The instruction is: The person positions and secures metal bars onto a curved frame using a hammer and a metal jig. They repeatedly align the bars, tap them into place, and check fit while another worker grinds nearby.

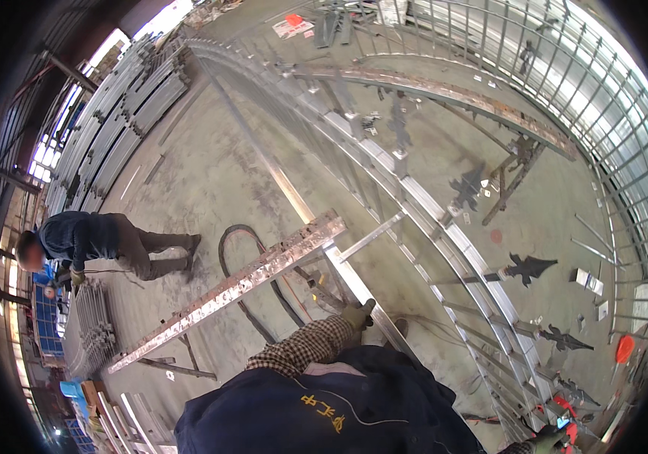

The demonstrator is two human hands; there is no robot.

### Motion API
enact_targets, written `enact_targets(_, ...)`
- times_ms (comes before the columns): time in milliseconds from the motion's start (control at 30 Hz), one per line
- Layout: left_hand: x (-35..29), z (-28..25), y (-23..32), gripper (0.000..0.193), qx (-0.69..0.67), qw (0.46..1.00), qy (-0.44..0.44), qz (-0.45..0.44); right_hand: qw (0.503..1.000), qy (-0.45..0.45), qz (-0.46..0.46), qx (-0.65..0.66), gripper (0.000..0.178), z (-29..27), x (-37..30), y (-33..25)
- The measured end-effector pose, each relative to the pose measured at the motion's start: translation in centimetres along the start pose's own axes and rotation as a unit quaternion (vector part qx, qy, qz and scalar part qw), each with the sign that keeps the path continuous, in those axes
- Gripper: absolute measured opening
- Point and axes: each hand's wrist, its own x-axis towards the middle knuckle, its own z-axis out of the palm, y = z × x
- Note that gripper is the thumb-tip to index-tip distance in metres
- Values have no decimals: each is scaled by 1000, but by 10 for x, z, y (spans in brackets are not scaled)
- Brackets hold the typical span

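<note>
My left hand (358, 314), in a grey-green work glove, is closed around a silver metal rail (350, 276) of a long fence panel. That rail passes beside the end of a rusty, paint-spattered support beam (233, 286). My right hand (547, 440), also gloved, is low at the right edge of the panel, its fingers curled and partly cut off by the view. Right beside it is a small red and blue object (568, 428) whose kind I cannot make out. Dark spearhead finials (528, 269) stick out from the panel's curved outer rails (422, 200).
A person (104, 238) bends over a stack of metal bars (93, 318) at left. Bundled square tubes (116, 113) lie behind. A black hose (225, 257) loops on the floor by the beam. Another rusty support (460, 98) and tall metal grating (581, 91) stand at right.
</note>
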Motion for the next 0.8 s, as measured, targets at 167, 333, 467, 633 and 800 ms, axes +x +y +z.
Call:
enact_targets(167, -13, -4, 1, 79, 25, 1000, -13, -1, 938, -16, -167, -303, 15, 24, -63, 27)
enact_targets(333, -13, -5, -13, 79, -39, 999, -25, 25, 919, -34, -181, -348, 15, 44, -102, 43)
enact_targets(467, -4, -6, -25, 80, -2, 998, -12, 66, 924, -47, -160, -345, 14, 43, -100, 47)
enact_targets(633, -9, -10, -18, 84, 44, 997, -56, 19, 963, -5, -84, -255, 13, 24, -67, 12)
enact_targets(800, -33, -3, -5, 87, -50, 997, 37, 48, 984, 43, -34, -172, 12, 4, -41, -28)
